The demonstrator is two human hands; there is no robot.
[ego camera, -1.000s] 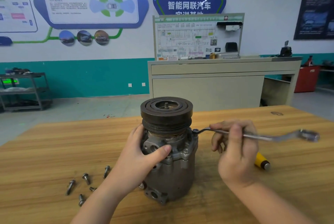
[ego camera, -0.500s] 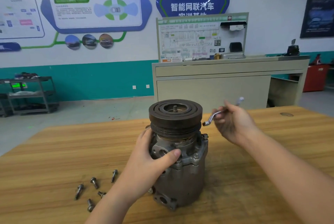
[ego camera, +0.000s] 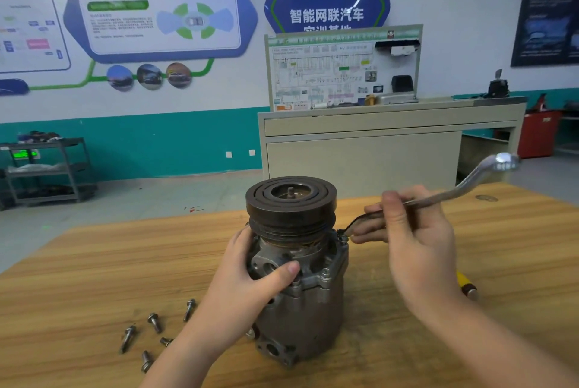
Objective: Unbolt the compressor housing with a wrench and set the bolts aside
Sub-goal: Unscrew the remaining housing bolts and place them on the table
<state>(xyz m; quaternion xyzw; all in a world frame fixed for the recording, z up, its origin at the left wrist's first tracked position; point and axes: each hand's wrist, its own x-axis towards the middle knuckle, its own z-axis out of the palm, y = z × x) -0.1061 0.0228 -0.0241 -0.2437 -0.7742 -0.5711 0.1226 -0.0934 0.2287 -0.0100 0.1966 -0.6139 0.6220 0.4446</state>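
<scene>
Steel wrench (ego camera: pixel 438 199) pinched in right hand (ego camera: pixel 416 243), ring end on a flange bolt (ego camera: pixel 344 239) just beside those fingers, left hand (ego camera: pixel 247 287) wrapped around the compressor (ego camera: pixel 300 278), five loose bolts (ego camera: pixel 153 334) left of that wrist; mid-unbolting, next probably another short swing.

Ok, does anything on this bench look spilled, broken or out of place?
Nothing stands out. The compressor stands upright on the table, steadied by the left hand; the right hand holds the wrench at its top edge. Five loose bolts lie scattered but together left of it.
</scene>
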